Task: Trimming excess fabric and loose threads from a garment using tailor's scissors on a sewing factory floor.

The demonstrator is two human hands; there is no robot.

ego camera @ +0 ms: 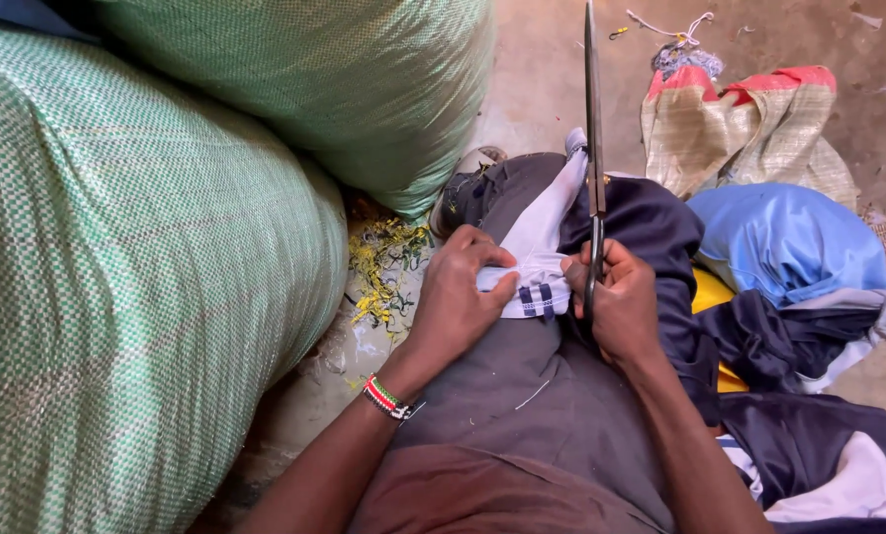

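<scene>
My left hand (463, 297) pinches the edge of a white cloth with dark blue stripes (534, 259), which lies over my lap. My right hand (621, 305) grips the handle of long metal scissors (593, 148), blades pointing away from me and standing up past the cloth. The two hands sit close together on my grey trousers (532, 386). A beaded band is on my left wrist (388, 398).
Two big green woven sacks (136, 267) fill the left. A dark navy garment (651, 222), blue cloth (784, 242) and yellow cloth lie at right. A beige woven bag with red edge (749, 124) rests on the dirt floor. Yellow scraps (388, 262) litter the ground.
</scene>
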